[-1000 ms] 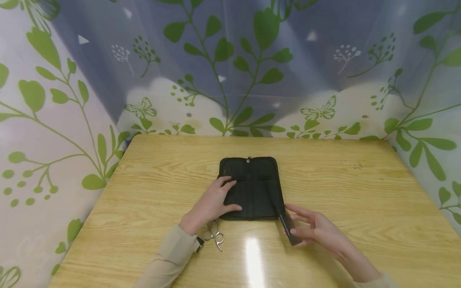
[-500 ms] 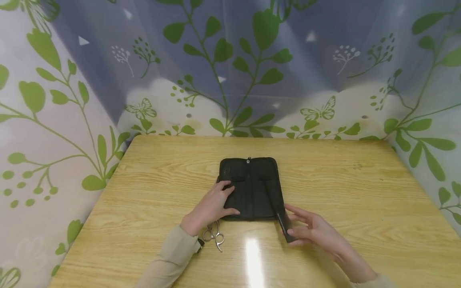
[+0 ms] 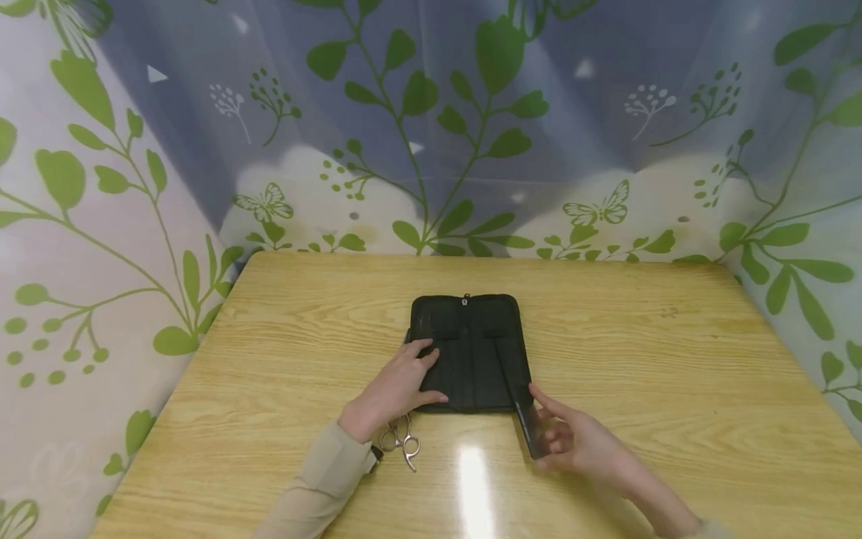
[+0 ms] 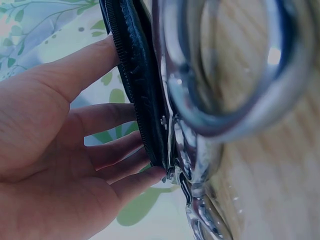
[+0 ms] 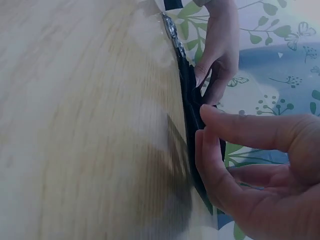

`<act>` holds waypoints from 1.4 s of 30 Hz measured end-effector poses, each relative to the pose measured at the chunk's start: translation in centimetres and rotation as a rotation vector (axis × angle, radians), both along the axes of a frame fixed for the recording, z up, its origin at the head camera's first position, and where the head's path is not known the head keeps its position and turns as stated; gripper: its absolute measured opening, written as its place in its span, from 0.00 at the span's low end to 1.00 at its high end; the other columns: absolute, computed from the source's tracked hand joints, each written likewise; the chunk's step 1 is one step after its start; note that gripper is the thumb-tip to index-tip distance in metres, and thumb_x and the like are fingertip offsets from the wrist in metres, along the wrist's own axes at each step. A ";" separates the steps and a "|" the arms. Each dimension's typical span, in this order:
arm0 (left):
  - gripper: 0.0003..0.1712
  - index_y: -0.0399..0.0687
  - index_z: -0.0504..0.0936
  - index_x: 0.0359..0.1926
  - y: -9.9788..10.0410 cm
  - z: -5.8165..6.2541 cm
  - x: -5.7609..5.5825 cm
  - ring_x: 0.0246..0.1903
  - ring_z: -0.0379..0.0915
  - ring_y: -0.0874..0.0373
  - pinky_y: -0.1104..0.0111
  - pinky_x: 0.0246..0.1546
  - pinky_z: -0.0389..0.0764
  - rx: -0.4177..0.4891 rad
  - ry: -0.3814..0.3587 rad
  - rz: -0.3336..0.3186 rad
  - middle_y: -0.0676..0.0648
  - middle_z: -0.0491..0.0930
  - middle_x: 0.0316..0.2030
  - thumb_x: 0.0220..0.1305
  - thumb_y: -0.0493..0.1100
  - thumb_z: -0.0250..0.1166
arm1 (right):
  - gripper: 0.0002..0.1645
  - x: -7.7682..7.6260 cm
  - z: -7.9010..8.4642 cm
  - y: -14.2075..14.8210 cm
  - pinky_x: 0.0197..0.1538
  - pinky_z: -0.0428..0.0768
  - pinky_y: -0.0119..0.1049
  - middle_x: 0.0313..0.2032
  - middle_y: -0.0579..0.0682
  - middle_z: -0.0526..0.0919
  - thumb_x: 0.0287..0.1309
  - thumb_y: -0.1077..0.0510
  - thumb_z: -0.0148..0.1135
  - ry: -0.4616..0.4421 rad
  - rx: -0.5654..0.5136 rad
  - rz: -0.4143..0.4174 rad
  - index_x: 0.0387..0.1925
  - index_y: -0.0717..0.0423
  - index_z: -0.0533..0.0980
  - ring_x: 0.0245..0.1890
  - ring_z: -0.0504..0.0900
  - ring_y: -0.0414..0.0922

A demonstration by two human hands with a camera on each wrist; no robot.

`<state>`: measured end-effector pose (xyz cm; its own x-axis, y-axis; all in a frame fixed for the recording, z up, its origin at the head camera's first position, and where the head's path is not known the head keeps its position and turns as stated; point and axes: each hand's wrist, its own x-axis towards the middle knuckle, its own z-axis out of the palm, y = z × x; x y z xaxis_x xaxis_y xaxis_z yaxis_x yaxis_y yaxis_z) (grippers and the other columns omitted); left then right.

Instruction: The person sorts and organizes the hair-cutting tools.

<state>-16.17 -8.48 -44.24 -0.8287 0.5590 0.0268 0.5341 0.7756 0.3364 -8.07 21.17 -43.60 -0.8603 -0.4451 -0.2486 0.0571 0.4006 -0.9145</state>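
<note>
Now, starting with the head view, can see an open black case (image 3: 470, 367) flat on the tabletop (image 3: 303, 322), near the middle. Keeping the case steady with the left hand (image 3: 400, 382), fingers loosely spread on the left half, not gripping anything. Pinching the wide end of a long black tool (image 3: 524, 408), maybe a comb, with the right hand (image 3: 579, 445). Can see the tool slanting over the right half of the case, wide end past the near edge, thin end pointing at the right strap (image 3: 494, 332). Cannot see the tip well enough to say under the strap or on top. Probably at the step of tucking the tool into the case. For the next move, should need a gentle push away from the body, a small turn to get the tool straighter, and a firm left hand to stop any sliding. Should watch for snagging on the strap. Can also see silver scissors (image 3: 400, 443) by the left wrist, but only the finger rings.

Over in the left wrist view, can see the scissors big and close, beside the zip edge of the case. Touching that edge with the thumb, fingers nearly straight.

Last, in the right wrist view, can see thumb and fingers drawn close together by the case. Cannot pick out the tool clearly here.
</note>
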 end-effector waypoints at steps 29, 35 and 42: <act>0.45 0.33 0.65 0.62 0.2 0.0 0.1 0.64 0.52 0.43 0.52 0.65 0.60 -0.025 -0.020 0.013 0.34 0.59 0.66 0.51 0.58 0.66 | 0.52 -2.3 -0.2 -1.7 0.21 0.71 0.30 0.34 0.41 0.77 0.36 0.51 0.74 0.433 0.443 -0.035 0.65 0.58 0.62 0.18 0.68 0.32; 0.45 0.33 0.65 0.63 0.3 -0.1 0.1 0.64 0.52 0.43 0.53 0.65 0.61 -0.027 -0.026 0.013 0.34 0.59 0.66 0.51 0.58 0.66 | 0.48 -1.9 -0.3 -1.4 0.19 0.66 0.27 0.36 0.42 0.75 0.34 0.47 0.75 0.584 0.520 -0.054 0.62 0.51 0.69 0.18 0.64 0.32; 0.45 0.33 0.65 0.62 0.2 0.1 0.1 0.64 0.52 0.42 0.52 0.64 0.61 -0.016 -0.029 0.019 0.33 0.59 0.66 0.51 0.58 0.66 | 0.37 -1.8 -0.7 -0.9 0.35 0.81 0.39 0.56 0.50 0.74 0.35 0.46 0.74 0.804 0.514 -0.017 0.53 0.47 0.77 0.41 0.76 0.41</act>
<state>-16.09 -8.28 -44.12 -0.8396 0.5432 -0.0060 0.5093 0.7908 0.3395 -9.91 20.24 -44.31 -0.8639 -0.4321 0.2586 -0.5028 0.7691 -0.3946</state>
